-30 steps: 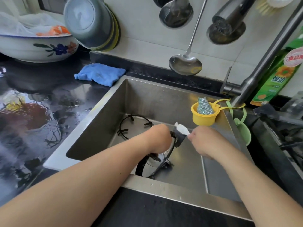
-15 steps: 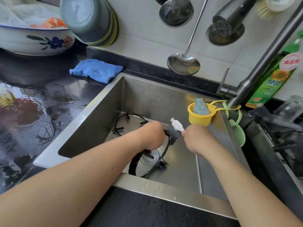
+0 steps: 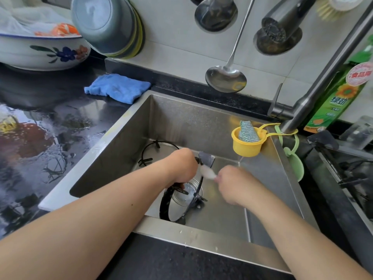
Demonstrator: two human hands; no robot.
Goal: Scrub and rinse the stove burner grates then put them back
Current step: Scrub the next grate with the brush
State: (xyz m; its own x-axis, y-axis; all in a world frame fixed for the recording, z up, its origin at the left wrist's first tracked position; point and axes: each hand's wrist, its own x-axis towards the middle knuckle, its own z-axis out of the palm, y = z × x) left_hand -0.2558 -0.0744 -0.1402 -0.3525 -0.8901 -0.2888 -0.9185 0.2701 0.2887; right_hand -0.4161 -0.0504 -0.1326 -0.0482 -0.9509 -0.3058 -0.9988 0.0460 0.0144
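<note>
A: Steel sink (image 3: 181, 122), wet black counter. Left hand (image 3: 182, 168) grips the upright grate (image 3: 177, 205) over the drain; a second grate (image 3: 153, 152) lies flat behind.

B: Right hand (image 3: 232, 184), fingers clamped on the brush (image 3: 206, 172), has dropped from the top tab onto the rim. Scrubbing continues; no rinse yet.

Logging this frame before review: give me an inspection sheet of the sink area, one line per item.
Surface: steel sink set in a wet black counter.
Job's things: one grate held on edge over the drain; second grate lies flat at the back of the basin.
Clutter: blue cloth on the counter; yellow cup with a scourer hung on the sink wall; green detergent bottle.
Grippers: left hand grips the upright grate; right hand holds a white brush, motion-blurred.
Cables: nothing seen.
Surroundings: ladle on the tiled wall, faucet, floral bowl.
</note>
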